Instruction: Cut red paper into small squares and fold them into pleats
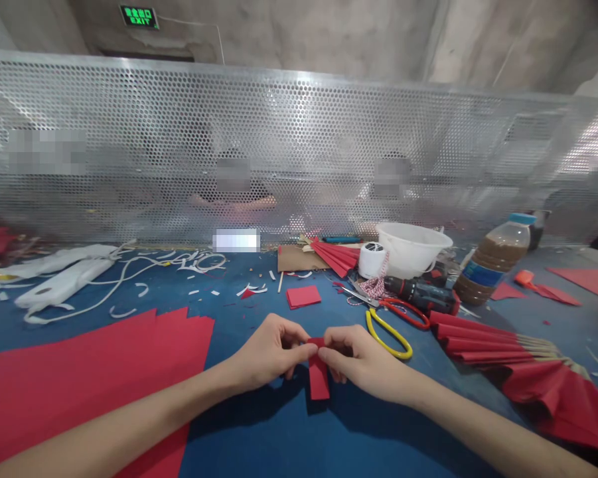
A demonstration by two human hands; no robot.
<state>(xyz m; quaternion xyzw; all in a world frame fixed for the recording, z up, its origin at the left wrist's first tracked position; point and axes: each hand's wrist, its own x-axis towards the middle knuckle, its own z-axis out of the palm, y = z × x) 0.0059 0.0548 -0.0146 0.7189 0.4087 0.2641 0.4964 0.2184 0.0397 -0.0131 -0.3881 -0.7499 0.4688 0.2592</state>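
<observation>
Between my two hands is a narrow folded strip of red paper point(319, 382), held just above the blue table point(259, 438). My left hand point(273, 352) pinches its upper left edge between thumb and fingers. From the other side, my right hand point(358, 358) pinches the upper right edge, and the two thumbs nearly meet on the strip. Its lower end hangs free toward me. A small stack of red paper pieces point(303, 296) lies just beyond my hands. Large red sheets point(104, 358) are spread under and beside my left forearm.
Scissors with red and yellow handles point(388, 335) lie beyond my right hand, near a power drill point(421, 293), a white bowl point(411, 249) and a bottle of brown liquid point(495, 259). Pleated red paper point(542, 378) is at right, a white power strip point(70, 282) at left. A perforated metal screen point(299, 146) stands behind.
</observation>
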